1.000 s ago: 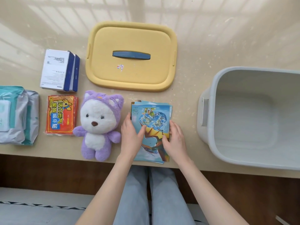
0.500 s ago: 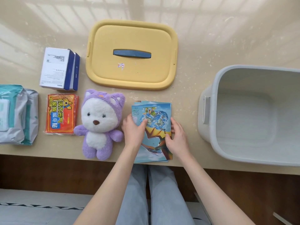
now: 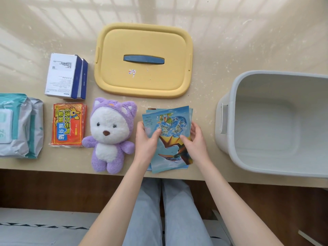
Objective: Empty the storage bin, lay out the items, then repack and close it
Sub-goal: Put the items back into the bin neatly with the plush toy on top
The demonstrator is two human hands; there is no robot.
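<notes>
2-sided grip on the picture-card stack (image 3: 171,126), lower centre: left edge pinched by the left hand (image 3: 146,142), right edge clasped by the right hand (image 3: 197,139). Between purple plush toy (image 3: 111,132) and lidless grey storage bin (image 3: 224,119).

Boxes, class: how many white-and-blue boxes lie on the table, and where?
2. The first box lies left of the yellow lid, behind the red packet. The second box lies close beside its right side, partly hidden by it. No others show.
</notes>
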